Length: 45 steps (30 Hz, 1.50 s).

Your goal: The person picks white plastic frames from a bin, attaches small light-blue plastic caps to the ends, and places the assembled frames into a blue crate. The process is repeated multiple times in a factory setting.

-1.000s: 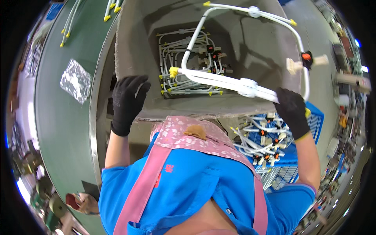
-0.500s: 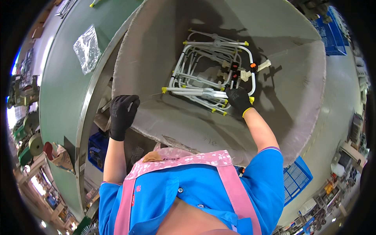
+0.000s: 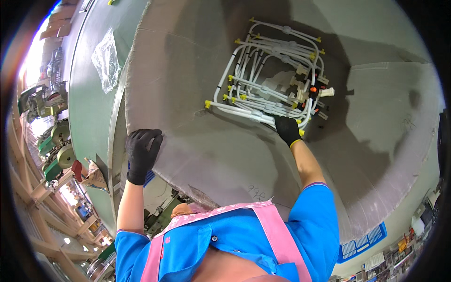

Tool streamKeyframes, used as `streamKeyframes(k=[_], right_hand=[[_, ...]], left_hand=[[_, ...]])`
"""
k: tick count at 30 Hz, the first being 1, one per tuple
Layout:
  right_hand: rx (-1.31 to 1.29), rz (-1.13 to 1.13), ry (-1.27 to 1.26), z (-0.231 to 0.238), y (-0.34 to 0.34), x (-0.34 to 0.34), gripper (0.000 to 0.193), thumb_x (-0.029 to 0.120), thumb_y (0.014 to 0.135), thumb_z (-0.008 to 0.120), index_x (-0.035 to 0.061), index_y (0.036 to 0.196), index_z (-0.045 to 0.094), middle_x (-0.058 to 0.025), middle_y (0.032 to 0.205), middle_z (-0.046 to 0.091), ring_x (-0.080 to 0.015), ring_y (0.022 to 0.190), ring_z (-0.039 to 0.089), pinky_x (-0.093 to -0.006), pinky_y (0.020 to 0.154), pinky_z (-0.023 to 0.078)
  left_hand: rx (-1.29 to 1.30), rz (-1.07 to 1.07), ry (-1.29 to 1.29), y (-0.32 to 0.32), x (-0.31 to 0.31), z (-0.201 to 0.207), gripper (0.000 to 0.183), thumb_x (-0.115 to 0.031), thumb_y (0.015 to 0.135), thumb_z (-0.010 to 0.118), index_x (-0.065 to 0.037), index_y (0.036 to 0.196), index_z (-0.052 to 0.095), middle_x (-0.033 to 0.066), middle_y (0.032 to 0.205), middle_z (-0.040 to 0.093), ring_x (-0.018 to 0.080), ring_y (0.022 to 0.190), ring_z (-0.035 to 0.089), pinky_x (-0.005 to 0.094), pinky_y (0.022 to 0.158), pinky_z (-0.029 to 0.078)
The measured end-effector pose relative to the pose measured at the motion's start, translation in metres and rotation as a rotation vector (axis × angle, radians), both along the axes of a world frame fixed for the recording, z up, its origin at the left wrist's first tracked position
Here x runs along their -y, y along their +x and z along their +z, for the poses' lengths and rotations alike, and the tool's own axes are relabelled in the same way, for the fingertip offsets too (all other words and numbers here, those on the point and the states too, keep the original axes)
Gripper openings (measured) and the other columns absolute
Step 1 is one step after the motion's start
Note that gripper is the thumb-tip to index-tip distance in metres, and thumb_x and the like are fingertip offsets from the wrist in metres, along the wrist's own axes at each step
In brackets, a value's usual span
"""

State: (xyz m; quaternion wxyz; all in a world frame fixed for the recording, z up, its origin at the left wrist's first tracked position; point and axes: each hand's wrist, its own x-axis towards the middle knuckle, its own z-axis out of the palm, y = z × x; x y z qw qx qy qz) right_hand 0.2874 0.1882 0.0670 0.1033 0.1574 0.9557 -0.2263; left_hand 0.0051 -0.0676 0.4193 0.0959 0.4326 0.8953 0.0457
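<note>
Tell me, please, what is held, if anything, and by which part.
The right grip holds a white tubular frame by its near bar, toward the right. Left grip: cannot tell.

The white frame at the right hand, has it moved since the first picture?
Yes, down. Against the grey bin, the white frame went from up above its opening to inside, with the other white frames.

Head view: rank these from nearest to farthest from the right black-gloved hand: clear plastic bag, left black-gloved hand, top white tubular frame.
1. Top white tubular frame: touching the right hand.
2. Left hand: to its left, at the grey bin.
3. Clear plastic bag: upper left, on the green table.
</note>
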Motion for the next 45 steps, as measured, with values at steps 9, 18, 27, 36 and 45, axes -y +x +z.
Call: streamKeyframes(k=[9, 18, 27, 36, 45], right_hand=[[0.533, 0.201, -0.186, -0.041, 0.009, 0.076, 0.037, 0.031, 0.085, 0.053, 0.0153, 0.118, 0.059, -0.0103, 0.11, 0.064, -0.0286, 0.101, 0.061, -0.0456, 0.083, 0.045], [0.695, 0.004, -0.205, -0.034, 0.04, 0.056, 0.031, 0.029, 0.084, 0.05, 0.0173, 0.107, 0.067, -0.0109, 0.109, 0.066, -0.0258, 0.105, 0.062, -0.0436, 0.088, 0.046], [0.251, -1.025, -0.431, -0.121, 0.074, 0.04, 0.046, 0.039, 0.084, 0.058, 0.0044, 0.115, 0.053, -0.0231, 0.104, 0.064, -0.0417, 0.097, 0.061, -0.0492, 0.081, 0.049], [0.023, -1.509, -0.824, -0.197, 0.069, 0.048, 0.061, 0.037, 0.08, 0.065, -0.0021, 0.12, 0.043, -0.0274, 0.108, 0.061, -0.0412, 0.099, 0.06, -0.046, 0.085, 0.046], [-0.468, -1.708, -0.67, -0.162, 0.018, 0.042, 0.042, 0.042, 0.094, 0.051, 0.0017, 0.086, 0.056, -0.0022, 0.058, 0.045, -0.0129, 0.042, 0.044, -0.0295, 0.036, 0.038]], left_hand=[[0.042, 0.005, -0.088, 0.002, -0.004, 0.001, 0.01, -0.014, 0.077, 0.067, -0.009, 0.085, 0.069, 0.0084, 0.083, 0.068, 0.0286, 0.082, 0.063, 0.0394, 0.078, 0.046], [0.036, -0.031, -0.055, 0.002, 0.0, 0.002, 0.013, -0.014, 0.077, 0.066, -0.006, 0.086, 0.07, 0.0118, 0.086, 0.069, 0.0307, 0.083, 0.063, 0.0388, 0.078, 0.047], [0.018, -0.037, -0.092, 0.0, 0.003, -0.001, 0.009, -0.014, 0.078, 0.067, -0.009, 0.085, 0.07, 0.0084, 0.085, 0.069, 0.028, 0.082, 0.063, 0.0391, 0.078, 0.046], [-0.007, -0.056, -0.161, 0.005, -0.004, -0.001, 0.011, -0.01, 0.074, 0.069, -0.008, 0.084, 0.07, 0.0093, 0.082, 0.068, 0.0286, 0.08, 0.064, 0.0386, 0.076, 0.047], [0.06, -0.024, -0.234, 0.007, -0.008, -0.002, 0.011, -0.011, 0.073, 0.07, -0.008, 0.083, 0.07, 0.0107, 0.082, 0.068, 0.0303, 0.077, 0.064, 0.0384, 0.072, 0.049]])
